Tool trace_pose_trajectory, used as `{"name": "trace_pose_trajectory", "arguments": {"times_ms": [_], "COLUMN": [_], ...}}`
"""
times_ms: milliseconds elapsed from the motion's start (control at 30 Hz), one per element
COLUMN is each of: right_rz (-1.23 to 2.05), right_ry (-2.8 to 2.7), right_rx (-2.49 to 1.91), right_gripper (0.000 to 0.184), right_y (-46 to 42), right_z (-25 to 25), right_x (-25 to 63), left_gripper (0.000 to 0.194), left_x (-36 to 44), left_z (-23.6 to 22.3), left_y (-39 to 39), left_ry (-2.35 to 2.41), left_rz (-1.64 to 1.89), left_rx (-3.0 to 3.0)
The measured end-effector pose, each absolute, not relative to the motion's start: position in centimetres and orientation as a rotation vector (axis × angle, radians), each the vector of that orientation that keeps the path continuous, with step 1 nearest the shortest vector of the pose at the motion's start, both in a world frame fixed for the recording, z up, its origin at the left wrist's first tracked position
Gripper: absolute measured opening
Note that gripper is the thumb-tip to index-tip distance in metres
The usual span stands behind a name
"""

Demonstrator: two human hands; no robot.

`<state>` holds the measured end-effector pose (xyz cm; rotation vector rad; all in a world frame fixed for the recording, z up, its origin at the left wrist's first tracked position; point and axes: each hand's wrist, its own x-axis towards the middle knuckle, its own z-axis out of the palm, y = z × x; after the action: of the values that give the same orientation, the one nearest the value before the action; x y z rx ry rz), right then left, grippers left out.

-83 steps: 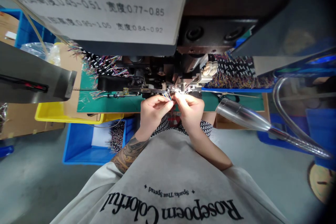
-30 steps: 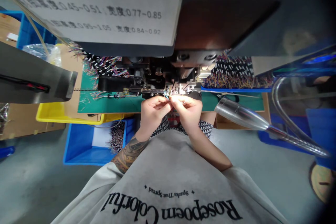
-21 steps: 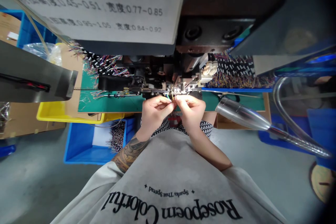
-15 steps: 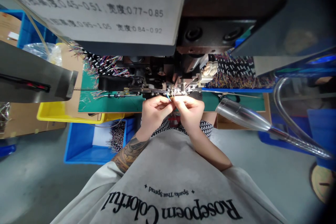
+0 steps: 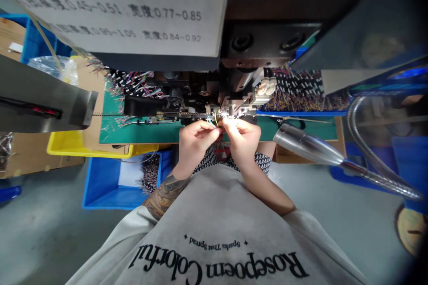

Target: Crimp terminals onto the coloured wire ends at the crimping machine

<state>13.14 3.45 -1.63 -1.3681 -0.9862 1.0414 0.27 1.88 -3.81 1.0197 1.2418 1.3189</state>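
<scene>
My left hand (image 5: 199, 139) is closed in a pinch on thin coloured wires (image 5: 210, 121), whose blue and white ends stick up past the fingertips. Close beside it, my right hand (image 5: 241, 136) pinches too, its fingertips at the lit working point of a crimping machine (image 5: 230, 109). A yellow wire curves up between the two hands. What lies between the right fingertips is mostly hidden, but it looks like one of the wires. A strip of terminals (image 5: 107, 114) runs in from the left toward the machine.
Wire bundles (image 5: 130, 82) lie behind on the left, more (image 5: 297, 89) in a blue tray on the right. A metal lamp head (image 5: 306, 144) juts in from the right near scissors (image 5: 294, 121). Below left are a yellow bin (image 5: 63, 142) and a blue bin (image 5: 100, 187).
The right fingertips have moved slightly up toward the machine, a little apart from the left. A yellow wire now shows between the hands. The left hand has barely moved.
</scene>
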Motion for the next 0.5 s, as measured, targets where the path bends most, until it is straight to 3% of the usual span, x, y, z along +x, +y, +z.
{"name": "trace_pose_trajectory", "arguments": {"times_ms": [500], "right_rz": [1.001], "right_ry": [-1.089], "right_rx": [-1.342], "right_gripper": [0.024], "right_y": [3.01], "right_z": [-2.07], "right_x": [13.43], "left_gripper": [0.014], "left_x": [0.42], "left_z": [-3.01], "left_y": [1.76], "left_ry": [1.276], "left_rz": [1.208], "left_rx": [0.985]}}
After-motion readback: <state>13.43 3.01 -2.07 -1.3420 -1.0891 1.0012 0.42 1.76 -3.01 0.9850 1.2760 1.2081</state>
